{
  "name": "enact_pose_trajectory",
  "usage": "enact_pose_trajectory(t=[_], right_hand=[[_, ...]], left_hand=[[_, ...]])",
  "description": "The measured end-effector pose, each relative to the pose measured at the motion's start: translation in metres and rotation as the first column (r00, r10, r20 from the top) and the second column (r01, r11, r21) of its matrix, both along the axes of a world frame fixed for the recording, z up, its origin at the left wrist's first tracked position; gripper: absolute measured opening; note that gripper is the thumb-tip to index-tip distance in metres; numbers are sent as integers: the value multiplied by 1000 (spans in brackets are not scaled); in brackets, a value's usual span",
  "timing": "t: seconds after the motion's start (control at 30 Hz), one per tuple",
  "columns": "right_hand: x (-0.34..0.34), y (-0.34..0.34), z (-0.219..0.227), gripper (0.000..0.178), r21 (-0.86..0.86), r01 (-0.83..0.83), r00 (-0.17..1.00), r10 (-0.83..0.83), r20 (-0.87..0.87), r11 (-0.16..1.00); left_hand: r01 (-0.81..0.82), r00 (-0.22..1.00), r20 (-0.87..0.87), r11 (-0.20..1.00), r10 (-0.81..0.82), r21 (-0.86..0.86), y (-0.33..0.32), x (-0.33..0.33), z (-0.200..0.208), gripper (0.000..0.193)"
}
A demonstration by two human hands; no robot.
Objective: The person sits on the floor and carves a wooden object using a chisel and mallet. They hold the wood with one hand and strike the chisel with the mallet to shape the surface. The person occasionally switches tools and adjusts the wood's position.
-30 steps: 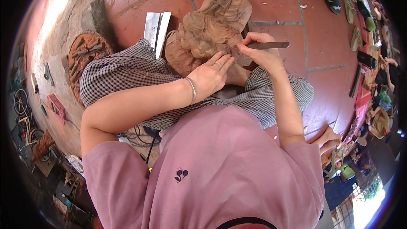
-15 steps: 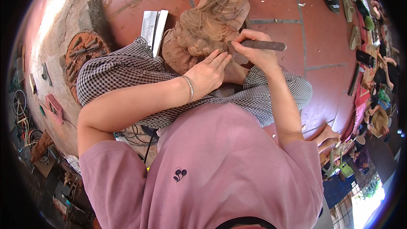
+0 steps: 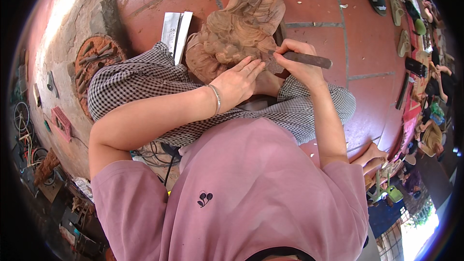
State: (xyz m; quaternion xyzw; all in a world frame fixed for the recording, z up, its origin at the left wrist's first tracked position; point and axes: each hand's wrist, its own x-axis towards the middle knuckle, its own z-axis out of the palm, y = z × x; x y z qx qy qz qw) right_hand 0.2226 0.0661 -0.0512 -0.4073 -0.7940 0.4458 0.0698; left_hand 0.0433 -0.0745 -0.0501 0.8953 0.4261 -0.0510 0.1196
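Head view: my hands, just apart, at the carving (image 3: 237, 34) by the far edge of my lap (image 3: 137, 82).
My left hand (image 3: 237, 83) lies flat against it; my right hand (image 3: 302, 69) pinches the tool (image 3: 314, 60).

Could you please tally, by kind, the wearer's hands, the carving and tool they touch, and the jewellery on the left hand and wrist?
Bare hands: 2, the left hand and the right hand
carved wooden figure: 1
dark bar-shaped tool: 1
silver-coloured bracelet: 1
finger ring: 1
Total: 6
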Motion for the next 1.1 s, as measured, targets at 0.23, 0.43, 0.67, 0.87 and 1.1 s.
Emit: enact_pose_trajectory(t=[0.23, 0.43, 0.67, 0.87, 1.1], right_hand=[[-1, -5, -2, 14, -64, 51, 998, -53, -38, 997], [18, -1, -6, 15, -116, 245, 955, -260, -140, 963], [18, -25, -36, 19, -363, 403, 835, -500, -229, 840], [11, -35, -47, 21, -243, 447, 875, -478, -83, 861], [1, -42, -44, 21, -65, 466, 874, -471, -123, 882]], left_hand=[[-5, 1000, 16, 1000, 6, -10, 0, -1, 0, 39], [-8, 999, 40, 1000, 9, -18, 0, -1, 1, 38], [4, 1000, 9, 1000, -4, 25, 0, 0, 0, 39], [4, 1000, 19, 1000, -4, 7, -1, -1, -2, 42], [1, 1000, 14, 999, -2, 39, -1, 0, -1, 45]])
